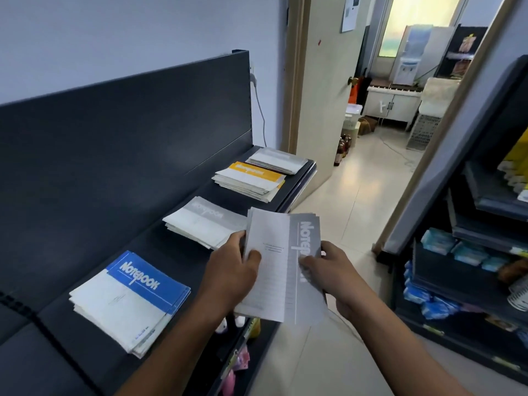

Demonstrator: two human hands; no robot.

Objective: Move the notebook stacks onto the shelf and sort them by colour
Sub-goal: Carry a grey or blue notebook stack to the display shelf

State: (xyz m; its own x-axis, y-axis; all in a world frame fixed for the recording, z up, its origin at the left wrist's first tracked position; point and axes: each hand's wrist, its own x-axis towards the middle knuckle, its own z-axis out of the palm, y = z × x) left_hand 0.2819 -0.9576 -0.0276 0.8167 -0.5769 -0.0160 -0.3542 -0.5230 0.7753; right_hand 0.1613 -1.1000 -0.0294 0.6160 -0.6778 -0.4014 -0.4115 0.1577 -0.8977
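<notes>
A bundle of grey notebooks [278, 270] is held in both hands just off the front edge of the dark shelf [177, 247]. My left hand [233, 270] grips its left edge, my right hand [328, 270] its right edge. On the shelf lie four stacks: a blue stack [128, 298] nearest me, a grey stack [203, 221] beside the held bundle, a yellow stack [250, 180] farther on, and another grey stack [275, 160] at the far end.
The shelf's dark back panel [128, 124] rises behind the stacks. Lower shelves below hold small pink and yellow goods [243, 358]. A second shelving unit [471, 267] with blue packets stands on the right. An open doorway [380, 115] lies ahead over tiled floor.
</notes>
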